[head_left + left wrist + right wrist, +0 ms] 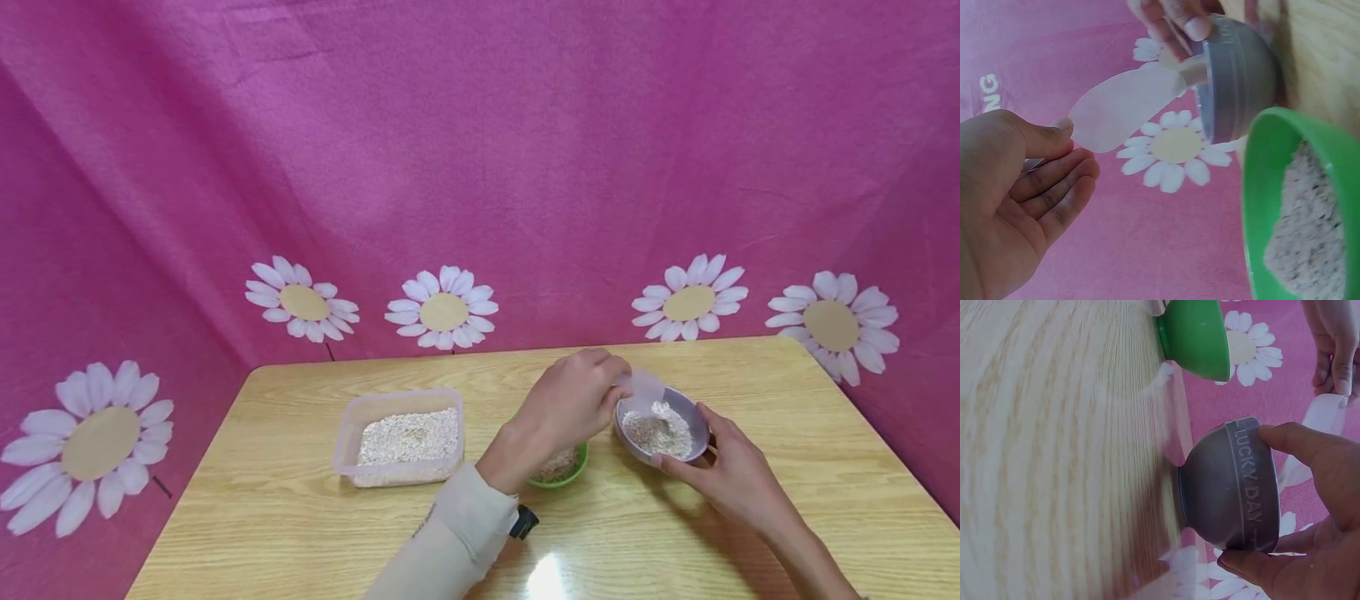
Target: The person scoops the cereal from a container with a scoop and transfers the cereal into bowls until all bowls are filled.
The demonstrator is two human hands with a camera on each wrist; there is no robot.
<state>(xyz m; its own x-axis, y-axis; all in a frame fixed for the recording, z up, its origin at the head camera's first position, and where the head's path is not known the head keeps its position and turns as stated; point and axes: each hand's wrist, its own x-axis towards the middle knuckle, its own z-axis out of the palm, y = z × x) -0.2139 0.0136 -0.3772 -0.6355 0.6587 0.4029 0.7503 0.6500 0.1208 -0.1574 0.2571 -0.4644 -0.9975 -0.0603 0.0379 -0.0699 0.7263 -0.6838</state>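
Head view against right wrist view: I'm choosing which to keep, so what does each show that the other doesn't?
Only the head view shows the clear plastic tub of oats and the oats inside the grey plastic bowl. Only the right wrist view shows raised lettering on that bowl's wall. Both show the right hand holding the bowl, the green bowl, and the left hand gripping a translucent scoop.

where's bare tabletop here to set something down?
Free: the table's left side beyond the clear tub, the far strip along the backdrop, and the right edge past the purple bowl. Crowded: centre, where the green bowl, both hands and the scoop cluster.
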